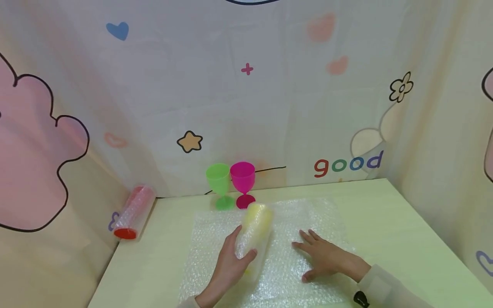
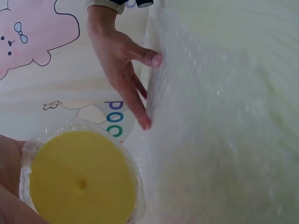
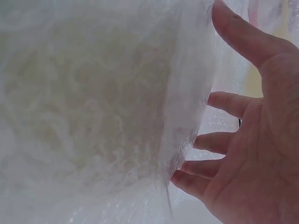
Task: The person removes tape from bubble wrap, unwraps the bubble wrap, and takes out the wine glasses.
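Note:
My left hand (image 1: 229,267) grips a yellow goblet (image 1: 259,218) rolled up in bubble wrap, tilted over the sheet. In the left wrist view its round yellow end (image 2: 84,182) faces the camera, ringed by clear wrap. A flat sheet of bubble wrap (image 1: 285,269) lies spread on the table beneath both hands. On its right part, the fingertips of my right hand (image 1: 327,256) touch the film with fingers spread. The right wrist view shows these fingers (image 3: 217,142) straight against the sheet's surface.
A green goblet (image 1: 218,179) and a pink goblet (image 1: 243,177) stand upright side by side behind the sheet. At the table's back left corner lies a red bubble-wrapped roll (image 1: 135,211). A printed curtain (image 1: 215,98) hangs behind the pale table (image 1: 385,222).

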A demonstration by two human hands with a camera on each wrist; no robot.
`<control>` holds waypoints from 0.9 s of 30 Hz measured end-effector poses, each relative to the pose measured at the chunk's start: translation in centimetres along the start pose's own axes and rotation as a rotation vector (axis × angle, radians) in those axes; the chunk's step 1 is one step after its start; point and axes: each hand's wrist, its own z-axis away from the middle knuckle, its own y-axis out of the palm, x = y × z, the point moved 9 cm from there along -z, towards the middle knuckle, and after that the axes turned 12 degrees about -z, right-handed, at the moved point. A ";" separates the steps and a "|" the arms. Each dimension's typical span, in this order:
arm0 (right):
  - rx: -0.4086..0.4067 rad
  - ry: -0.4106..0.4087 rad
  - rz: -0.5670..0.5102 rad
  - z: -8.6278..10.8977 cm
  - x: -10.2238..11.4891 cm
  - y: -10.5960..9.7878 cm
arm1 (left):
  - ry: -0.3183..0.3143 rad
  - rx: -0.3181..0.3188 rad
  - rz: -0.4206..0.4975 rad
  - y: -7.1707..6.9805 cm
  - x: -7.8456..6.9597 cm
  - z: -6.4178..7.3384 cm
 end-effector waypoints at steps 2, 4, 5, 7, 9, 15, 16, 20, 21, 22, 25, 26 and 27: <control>0.001 -0.003 -0.018 -0.1 0.1 0.0 | -0.010 0.005 0.012 0.6 0.2 0.0; 0.000 -0.008 -0.027 -0.2 0.3 0.0 | -0.025 0.021 0.025 1.2 0.5 0.1; -0.002 -0.015 -0.030 -0.2 0.4 0.0 | -0.035 0.030 0.027 1.5 0.6 0.1; -0.006 -0.032 -0.026 -0.3 0.7 -0.1 | -0.054 0.049 0.038 1.9 0.8 0.3; -0.021 -0.049 -0.016 -0.4 1.0 -0.3 | -0.068 0.066 0.045 2.2 0.8 0.5; -0.198 -0.091 -0.190 -0.3 3.3 -2.3 | -0.066 0.137 0.037 2.7 0.3 0.8; -0.229 -0.100 -0.268 -0.2 3.7 -2.6 | -0.063 0.150 0.039 2.8 0.2 0.8; -0.273 -0.080 -0.534 -0.2 5.0 -3.0 | -0.054 0.199 0.069 3.0 -0.2 0.9; -0.270 -0.069 -0.577 -0.4 5.1 -2.8 | -0.050 0.209 0.078 3.0 -0.2 0.9; -0.265 -0.055 -0.603 -0.5 5.2 -2.6 | -0.049 0.220 0.084 3.1 -0.3 0.9; -0.253 -0.012 -0.617 -0.8 5.3 -1.8 | -0.045 0.258 0.101 3.5 -0.3 1.2; -0.251 -0.009 -0.621 -0.9 5.4 -1.6 | -0.045 0.268 0.105 3.6 -0.3 1.3; -0.252 -0.009 -0.622 -1.0 5.5 -1.5 | -0.048 0.277 0.111 3.7 -0.3 1.4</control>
